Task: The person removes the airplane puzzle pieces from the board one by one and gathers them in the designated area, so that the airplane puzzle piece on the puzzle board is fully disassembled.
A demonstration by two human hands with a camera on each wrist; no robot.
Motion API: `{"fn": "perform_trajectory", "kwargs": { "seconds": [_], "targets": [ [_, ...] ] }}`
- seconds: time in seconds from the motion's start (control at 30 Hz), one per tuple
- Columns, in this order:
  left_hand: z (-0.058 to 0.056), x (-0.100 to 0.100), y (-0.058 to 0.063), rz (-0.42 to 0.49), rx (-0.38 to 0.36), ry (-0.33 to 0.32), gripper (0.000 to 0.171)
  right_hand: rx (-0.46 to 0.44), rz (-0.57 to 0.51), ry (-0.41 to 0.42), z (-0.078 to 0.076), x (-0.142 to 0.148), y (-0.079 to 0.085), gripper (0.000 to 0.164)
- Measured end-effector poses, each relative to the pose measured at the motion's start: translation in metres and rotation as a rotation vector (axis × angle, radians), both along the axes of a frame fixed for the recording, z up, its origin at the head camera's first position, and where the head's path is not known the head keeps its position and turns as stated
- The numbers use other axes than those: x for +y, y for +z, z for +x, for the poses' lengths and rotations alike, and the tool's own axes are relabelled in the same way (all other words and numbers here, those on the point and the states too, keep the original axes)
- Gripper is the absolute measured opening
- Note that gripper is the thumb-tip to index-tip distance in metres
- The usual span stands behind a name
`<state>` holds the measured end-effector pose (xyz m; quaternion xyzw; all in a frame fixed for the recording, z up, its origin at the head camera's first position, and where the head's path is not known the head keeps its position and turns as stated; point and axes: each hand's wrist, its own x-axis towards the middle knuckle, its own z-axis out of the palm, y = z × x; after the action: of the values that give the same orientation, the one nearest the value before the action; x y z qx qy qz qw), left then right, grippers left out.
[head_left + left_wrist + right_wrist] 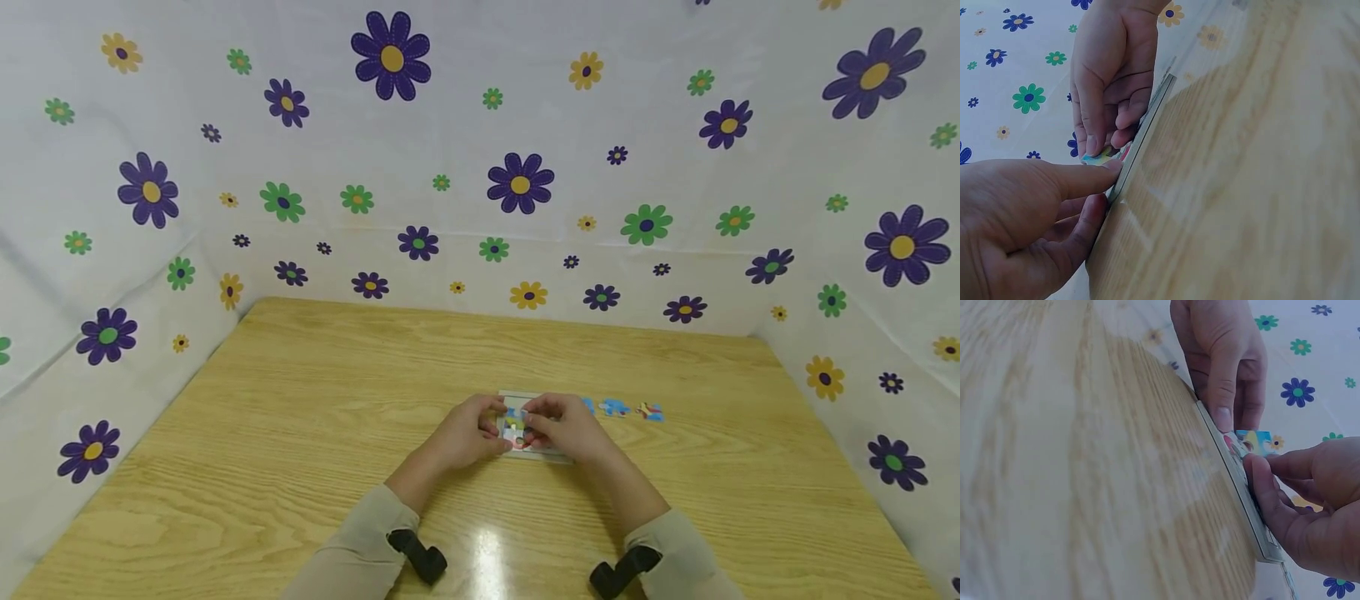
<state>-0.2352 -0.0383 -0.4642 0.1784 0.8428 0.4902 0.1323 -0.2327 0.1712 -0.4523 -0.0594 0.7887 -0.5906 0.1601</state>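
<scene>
A pale-framed puzzle tray (551, 455) lies flat on the table with colourful jigsaw pieces fitted in its left part. At its left edge, my left hand (471, 433) grips the frame, fingers curled on the far side and thumb at the near corner. Over the tray, my right hand (567, 427) pinches a blue-and-yellow jigsaw piece (1257, 439) between thumb and forefinger. That piece stands tilted above the others in the right wrist view. The left thumb (1224, 415) rests right by it. My right hand covers much of the tray's right part.
Several loose blue jigsaw pieces (615, 407) lie in a row right of the tray, the rightmost one (651, 411) partly red and yellow. The wood-grain table (337, 400) is bounded by flower-printed white cloth (450, 142) at the back and sides.
</scene>
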Motion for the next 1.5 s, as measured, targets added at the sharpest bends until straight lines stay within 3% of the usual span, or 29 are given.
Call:
{"fn": "perform_trajectory", "kwargs": {
  "seconds": [0.13,0.27,0.43,0.63,0.97,1.5],
  "targets": [
    [0.0,0.0,0.001,0.004,0.001,-0.008,0.055,0.002,0.005,-0.054,0.0,-0.004,-0.001,0.02],
    [-0.001,0.001,0.002,0.001,0.002,-0.014,0.04,-0.004,0.005,-0.118,0.0,-0.007,-0.002,0.02],
    [-0.002,0.001,0.0,-0.008,0.01,-0.011,0.04,-0.027,-0.005,-0.158,-0.002,-0.004,0.001,0.022],
    [-0.001,0.001,0.0,0.008,0.017,-0.008,0.04,-0.069,-0.004,-0.107,-0.006,0.008,0.003,0.023],
    [-0.002,0.0,-0.001,0.014,0.016,-0.017,0.021,-0.069,0.007,-0.009,-0.011,0.038,0.007,0.029],
    [-0.002,0.0,-0.003,0.018,0.029,-0.026,0.019,-0.131,0.055,-0.075,-0.017,0.089,0.009,0.037]
  ]
}}
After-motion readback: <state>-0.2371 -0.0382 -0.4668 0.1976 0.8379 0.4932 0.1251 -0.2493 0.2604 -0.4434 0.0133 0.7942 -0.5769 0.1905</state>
